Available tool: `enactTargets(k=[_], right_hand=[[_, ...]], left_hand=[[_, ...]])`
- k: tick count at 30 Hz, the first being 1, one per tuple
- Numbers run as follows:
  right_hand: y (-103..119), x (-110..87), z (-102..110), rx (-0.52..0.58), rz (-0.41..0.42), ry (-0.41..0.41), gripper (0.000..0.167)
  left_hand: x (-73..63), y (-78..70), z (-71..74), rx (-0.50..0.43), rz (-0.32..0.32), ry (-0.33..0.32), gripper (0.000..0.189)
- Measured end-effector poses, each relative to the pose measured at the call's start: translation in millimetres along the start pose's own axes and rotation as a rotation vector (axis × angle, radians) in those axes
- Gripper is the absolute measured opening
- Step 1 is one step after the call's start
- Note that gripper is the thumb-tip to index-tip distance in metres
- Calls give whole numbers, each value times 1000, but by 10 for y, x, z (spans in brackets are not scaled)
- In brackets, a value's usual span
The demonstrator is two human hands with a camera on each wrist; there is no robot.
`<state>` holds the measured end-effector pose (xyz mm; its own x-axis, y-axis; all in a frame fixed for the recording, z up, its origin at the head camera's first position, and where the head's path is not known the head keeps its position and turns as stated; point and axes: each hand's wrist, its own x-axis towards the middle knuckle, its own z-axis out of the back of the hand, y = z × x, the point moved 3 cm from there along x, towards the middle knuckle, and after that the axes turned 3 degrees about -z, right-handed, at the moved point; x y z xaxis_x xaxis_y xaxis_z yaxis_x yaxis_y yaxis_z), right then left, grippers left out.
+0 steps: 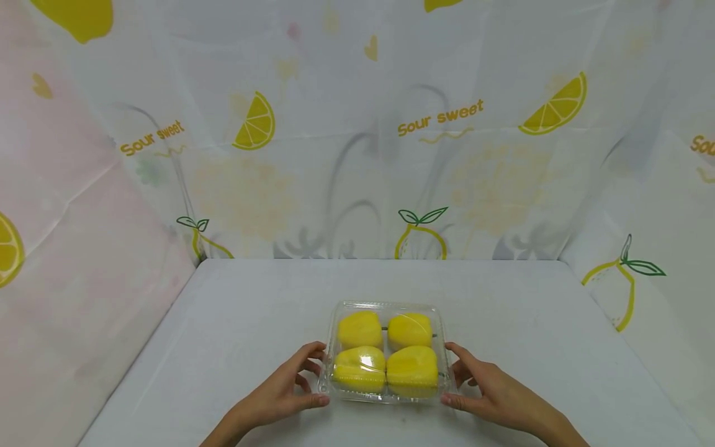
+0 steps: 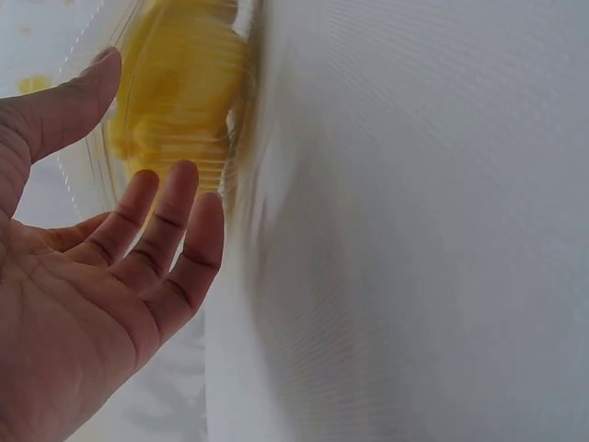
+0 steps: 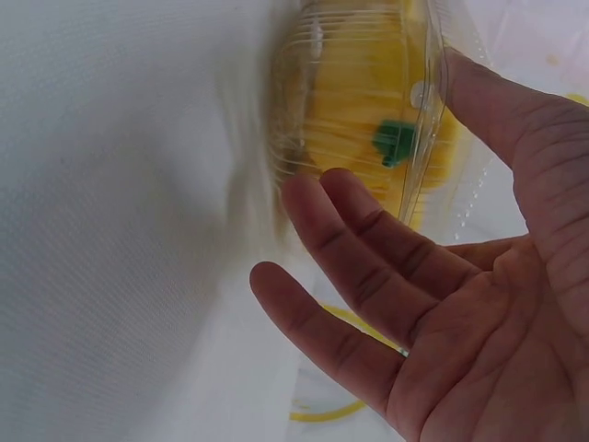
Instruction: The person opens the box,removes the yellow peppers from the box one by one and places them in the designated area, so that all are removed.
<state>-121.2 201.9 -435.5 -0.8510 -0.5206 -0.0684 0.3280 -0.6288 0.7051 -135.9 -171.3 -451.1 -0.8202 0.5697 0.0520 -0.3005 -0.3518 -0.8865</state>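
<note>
A clear plastic clamshell box, its lid down, lies on the white table in the head view. Inside are several yellow bell peppers, laid in two rows with stems toward the right; a green stem shows through the wall in the right wrist view. At the box's left side is my left hand, thumb by the near corner and the other fingers spread along the wall. My right hand mirrors it at the right side, thumb at the rim and fingertips right at the wall. Both hands' fingers are loosely bent.
The white tabletop stretches out on all sides of the box. A lemon-printed cloth backdrop stands along its far edge, with cloth walls at the left and right.
</note>
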Motion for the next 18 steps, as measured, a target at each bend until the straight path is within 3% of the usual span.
enactTargets(k=[12, 18], right_hand=[[-23, -4, -25, 43, 65, -14, 80], [-13, -3, -28, 48, 59, -16, 80]], left_hand=[[33, -10, -33, -74, 18, -62, 78], [49, 16, -35, -163, 73, -80, 75]])
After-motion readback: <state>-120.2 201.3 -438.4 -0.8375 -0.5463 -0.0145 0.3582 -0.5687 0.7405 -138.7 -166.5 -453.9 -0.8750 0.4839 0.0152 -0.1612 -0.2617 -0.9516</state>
